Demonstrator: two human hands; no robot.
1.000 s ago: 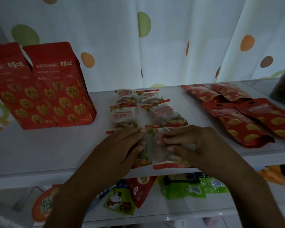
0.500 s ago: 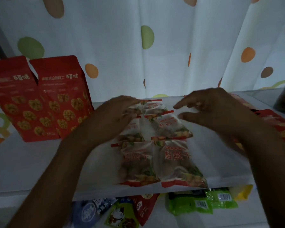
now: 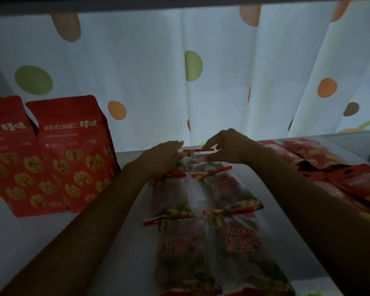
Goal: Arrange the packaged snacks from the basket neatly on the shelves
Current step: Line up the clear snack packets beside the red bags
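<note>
Several clear snack packets with red seals lie in two columns on the white shelf [image 3: 124,242]. The front pair [image 3: 179,248] [image 3: 244,244] is nearest me, and the middle pair [image 3: 171,195] [image 3: 226,189] lies behind it. My left hand [image 3: 165,159] rests with straight fingers on the rear left packet, which it mostly hides. My right hand [image 3: 229,148] pinches the red top strip of the rear right packet [image 3: 198,150] between forefinger and thumb. No basket is in view.
Two tall red walnut bags [image 3: 68,154] [image 3: 6,159] stand at the left of the shelf. Flat red packs [image 3: 350,180] lie at the right. A dotted white curtain [image 3: 201,92] hangs behind. The upper shelf's edge [image 3: 179,5] runs overhead.
Both hands moved from the front pair of packets to the rear pair. The view has come closer and tilted up, so the lower shelf is out of sight.
</note>
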